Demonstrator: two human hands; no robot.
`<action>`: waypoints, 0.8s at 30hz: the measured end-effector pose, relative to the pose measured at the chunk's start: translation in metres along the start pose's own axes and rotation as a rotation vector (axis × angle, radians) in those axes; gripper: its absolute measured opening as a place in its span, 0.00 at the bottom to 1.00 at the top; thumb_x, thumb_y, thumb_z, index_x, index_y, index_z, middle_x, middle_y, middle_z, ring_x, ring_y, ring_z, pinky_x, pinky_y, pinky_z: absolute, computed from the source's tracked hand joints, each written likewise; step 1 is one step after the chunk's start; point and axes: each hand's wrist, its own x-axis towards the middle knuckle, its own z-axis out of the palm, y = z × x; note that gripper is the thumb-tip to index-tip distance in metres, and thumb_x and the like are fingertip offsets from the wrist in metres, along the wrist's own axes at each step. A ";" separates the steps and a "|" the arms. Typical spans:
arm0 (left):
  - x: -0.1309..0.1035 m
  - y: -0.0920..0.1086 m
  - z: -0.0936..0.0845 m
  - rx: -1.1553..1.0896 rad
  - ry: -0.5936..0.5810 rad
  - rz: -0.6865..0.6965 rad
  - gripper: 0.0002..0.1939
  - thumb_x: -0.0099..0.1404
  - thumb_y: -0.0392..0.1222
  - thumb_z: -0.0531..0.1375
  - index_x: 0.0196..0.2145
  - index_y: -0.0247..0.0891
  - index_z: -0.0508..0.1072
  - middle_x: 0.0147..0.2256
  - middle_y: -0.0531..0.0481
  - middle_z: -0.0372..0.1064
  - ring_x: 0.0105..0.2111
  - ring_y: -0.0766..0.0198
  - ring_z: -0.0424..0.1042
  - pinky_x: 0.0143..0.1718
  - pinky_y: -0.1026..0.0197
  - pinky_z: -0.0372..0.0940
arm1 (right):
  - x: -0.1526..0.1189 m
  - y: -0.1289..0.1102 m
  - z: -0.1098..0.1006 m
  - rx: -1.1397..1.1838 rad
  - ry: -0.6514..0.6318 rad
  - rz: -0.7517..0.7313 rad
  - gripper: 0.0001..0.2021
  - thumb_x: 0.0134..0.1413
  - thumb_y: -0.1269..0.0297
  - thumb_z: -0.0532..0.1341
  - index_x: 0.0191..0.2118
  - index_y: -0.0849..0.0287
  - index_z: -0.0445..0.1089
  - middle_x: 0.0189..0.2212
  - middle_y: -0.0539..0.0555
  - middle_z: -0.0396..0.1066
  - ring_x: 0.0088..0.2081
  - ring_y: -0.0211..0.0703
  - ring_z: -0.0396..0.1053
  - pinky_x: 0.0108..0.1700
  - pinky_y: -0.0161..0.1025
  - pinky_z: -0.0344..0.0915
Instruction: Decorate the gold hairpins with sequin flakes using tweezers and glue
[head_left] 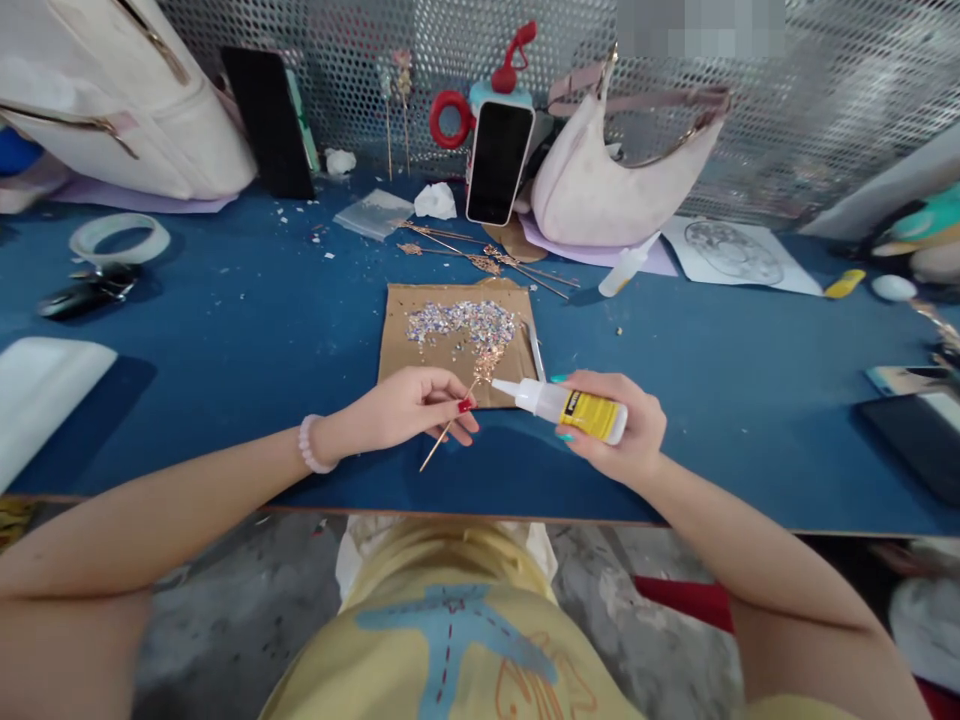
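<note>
My left hand [420, 408] pinches a thin gold hairpin stick [435, 447] just in front of the cardboard. The stick slants, its lower end pointing toward the table's front edge and its ornate end [485, 369] over the cardboard. In my right hand [626, 425] is a white glue bottle with a yellow label [589, 412], lying nearly level, its nozzle beside the ornate end. Whether the nozzle touches it I cannot tell. Small shiny beads or gems [465, 322] are spread over the cardboard sheet [397, 350]. Tweezers [534, 350] rest along its right edge.
Behind the cardboard lie several gold hairpins [487, 262], a plastic bag [373, 214] and a small bottle [623, 271]. A phone [500, 162] stands upright beside a white handbag [622, 190]. Tape [120, 238] is at the left; another phone [911, 440] lies at the right.
</note>
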 end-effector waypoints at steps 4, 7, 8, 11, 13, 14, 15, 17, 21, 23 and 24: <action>0.000 -0.001 0.003 0.023 0.006 -0.005 0.08 0.66 0.42 0.56 0.38 0.34 0.67 0.37 0.45 0.77 0.32 0.64 0.78 0.30 0.67 0.68 | 0.002 -0.004 0.000 -0.065 -0.040 -0.050 0.14 0.53 0.52 0.63 0.41 0.57 0.70 0.31 0.53 0.77 0.30 0.39 0.76 0.32 0.34 0.73; 0.000 -0.002 0.003 0.041 0.000 0.000 0.08 0.67 0.42 0.56 0.39 0.34 0.67 0.36 0.45 0.77 0.32 0.64 0.78 0.29 0.67 0.68 | 0.003 -0.005 0.001 -0.091 -0.046 -0.063 0.14 0.55 0.52 0.62 0.40 0.57 0.69 0.31 0.54 0.78 0.29 0.39 0.76 0.32 0.33 0.73; 0.000 -0.002 0.003 0.045 -0.006 0.002 0.08 0.67 0.42 0.55 0.39 0.34 0.67 0.36 0.45 0.77 0.32 0.64 0.78 0.29 0.67 0.68 | 0.004 -0.005 0.001 -0.099 -0.048 -0.067 0.14 0.55 0.53 0.62 0.40 0.57 0.69 0.31 0.54 0.78 0.29 0.38 0.76 0.31 0.33 0.73; -0.001 -0.001 0.004 0.048 -0.030 0.002 0.08 0.68 0.41 0.54 0.40 0.34 0.67 0.37 0.45 0.76 0.32 0.65 0.78 0.29 0.67 0.68 | 0.004 -0.006 0.002 -0.120 -0.060 -0.074 0.13 0.55 0.54 0.62 0.40 0.57 0.69 0.31 0.53 0.77 0.28 0.38 0.75 0.31 0.33 0.73; -0.002 0.000 0.005 0.043 -0.043 -0.001 0.08 0.68 0.41 0.54 0.40 0.34 0.67 0.37 0.45 0.76 0.32 0.65 0.78 0.30 0.67 0.68 | 0.004 -0.007 0.003 -0.122 -0.070 -0.077 0.12 0.55 0.55 0.62 0.41 0.56 0.68 0.30 0.52 0.77 0.27 0.38 0.75 0.30 0.33 0.73; -0.002 0.001 0.005 0.040 -0.047 -0.002 0.08 0.68 0.41 0.54 0.40 0.34 0.67 0.37 0.45 0.76 0.32 0.65 0.78 0.30 0.67 0.68 | 0.004 -0.007 0.003 -0.122 -0.076 -0.076 0.12 0.55 0.55 0.62 0.41 0.56 0.68 0.30 0.52 0.77 0.27 0.38 0.75 0.30 0.33 0.73; -0.003 0.001 0.006 0.037 -0.048 -0.002 0.08 0.68 0.42 0.54 0.40 0.34 0.67 0.37 0.45 0.76 0.31 0.65 0.78 0.30 0.67 0.68 | 0.004 -0.007 0.003 -0.123 -0.081 -0.075 0.12 0.55 0.55 0.62 0.41 0.56 0.68 0.30 0.52 0.77 0.27 0.38 0.75 0.30 0.33 0.73; -0.003 0.002 0.006 0.038 -0.047 -0.003 0.09 0.68 0.43 0.55 0.40 0.33 0.67 0.37 0.45 0.76 0.31 0.65 0.78 0.29 0.67 0.68 | 0.004 -0.007 0.003 -0.128 -0.086 -0.070 0.12 0.54 0.55 0.63 0.40 0.56 0.68 0.29 0.51 0.77 0.27 0.38 0.75 0.30 0.33 0.72; -0.002 0.002 0.007 0.044 -0.041 -0.005 0.10 0.68 0.44 0.55 0.39 0.33 0.68 0.36 0.45 0.76 0.31 0.65 0.77 0.29 0.68 0.68 | 0.004 -0.007 0.004 -0.126 -0.084 -0.062 0.12 0.54 0.55 0.63 0.40 0.56 0.69 0.30 0.51 0.77 0.27 0.38 0.75 0.31 0.33 0.73; -0.002 0.002 0.006 0.041 -0.044 0.001 0.10 0.68 0.43 0.55 0.40 0.33 0.68 0.36 0.45 0.76 0.31 0.66 0.77 0.29 0.68 0.68 | 0.003 -0.007 0.004 -0.126 -0.083 -0.056 0.12 0.54 0.55 0.63 0.41 0.56 0.69 0.30 0.51 0.77 0.28 0.38 0.75 0.31 0.33 0.73; -0.002 0.001 0.006 0.039 -0.047 0.002 0.10 0.68 0.43 0.55 0.40 0.33 0.68 0.36 0.45 0.76 0.31 0.66 0.77 0.29 0.68 0.68 | 0.003 -0.007 0.004 -0.126 -0.083 -0.052 0.12 0.54 0.56 0.63 0.41 0.56 0.69 0.30 0.52 0.77 0.28 0.38 0.75 0.31 0.33 0.73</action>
